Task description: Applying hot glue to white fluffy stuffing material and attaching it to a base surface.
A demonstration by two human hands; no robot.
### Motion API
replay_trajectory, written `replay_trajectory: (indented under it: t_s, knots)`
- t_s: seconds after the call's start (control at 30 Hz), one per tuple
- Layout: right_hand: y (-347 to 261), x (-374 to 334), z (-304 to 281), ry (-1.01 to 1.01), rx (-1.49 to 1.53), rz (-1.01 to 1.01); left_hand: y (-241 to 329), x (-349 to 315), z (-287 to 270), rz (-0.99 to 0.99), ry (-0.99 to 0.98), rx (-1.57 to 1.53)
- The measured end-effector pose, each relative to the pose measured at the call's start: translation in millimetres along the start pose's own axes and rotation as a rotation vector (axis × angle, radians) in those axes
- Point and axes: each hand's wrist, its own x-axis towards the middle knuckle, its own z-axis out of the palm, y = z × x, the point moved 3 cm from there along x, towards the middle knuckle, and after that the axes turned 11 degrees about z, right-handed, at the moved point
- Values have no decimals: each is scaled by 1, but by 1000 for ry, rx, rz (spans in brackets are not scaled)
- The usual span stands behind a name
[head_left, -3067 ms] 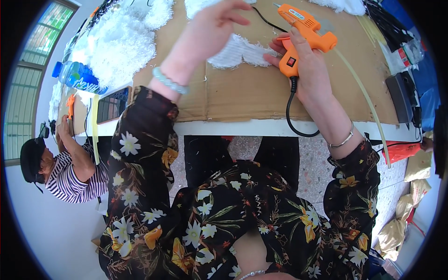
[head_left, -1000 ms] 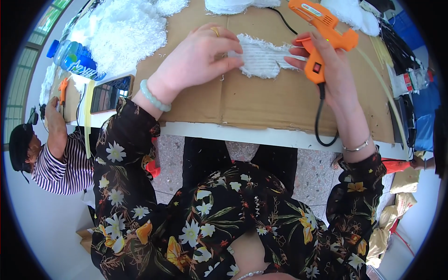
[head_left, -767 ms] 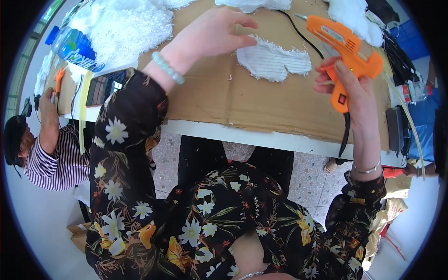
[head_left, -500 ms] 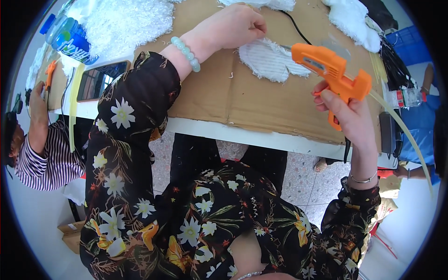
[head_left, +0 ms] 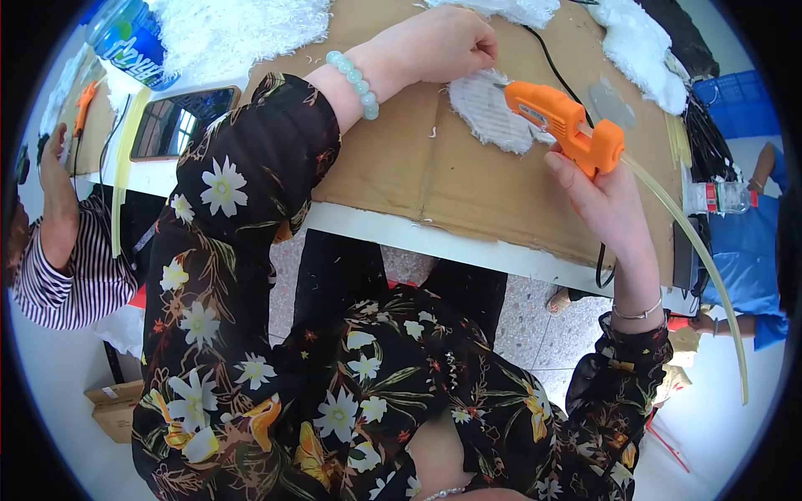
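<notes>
My right hand (head_left: pixel 600 199) grips an orange glue gun (head_left: pixel 551 115) from below, with a long translucent glue stick (head_left: pixel 710 255) trailing out of its back end. Under the gun's nozzle lies a ribbed white fabric piece (head_left: pixel 484 113) with fuzzy edges; whether the tip touches it I cannot tell. At the fabric's far left edge my left hand (head_left: pixel 447 46) is closed, fingertips pressed together. Anything between those fingertips is hidden. A brown cardboard sheet (head_left: pixel 376 167) lies under the fabric.
White shaggy material (head_left: pixel 238 37) lies at the far left, by a blue-labelled bottle (head_left: pixel 129 46) and a phone (head_left: pixel 184 123). More white fluffy pieces (head_left: pixel 639 50) lie far right, near a black cable (head_left: pixel 551 58). Co-workers sit at left, one in a striped sleeve (head_left: pixel 71 271), and right.
The glue gun has swung left and lower over the fabric, its nozzle now above the piece instead of at its right edge. My left hand stays closed by the fabric. The view has shifted slightly.
</notes>
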Motion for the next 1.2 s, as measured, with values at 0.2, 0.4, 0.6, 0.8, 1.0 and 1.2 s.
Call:
replay_trajectory:
  t_s: [0.2,0.4,0.6,0.8,1.0,1.2]
  knots:
    - [3,10,1,50,-20,-96,-3,-2,-2,-36,-8,7]
    - [2,16,1,42,-10,-56,-6,-4,-4,-79,-15,-17]
    - [2,18,-1,65,-22,-112,-6,0,0,-86,-22,-39]
    - [-7,20,1,46,-25,-136,-1,-3,-6,-69,-9,-5]
    - [-10,15,-1,64,-20,-139,1,0,-6,-119,-2,-53]
    - [-14,19,4,42,-51,-110,-1,-4,-7,-143,-9,-72]
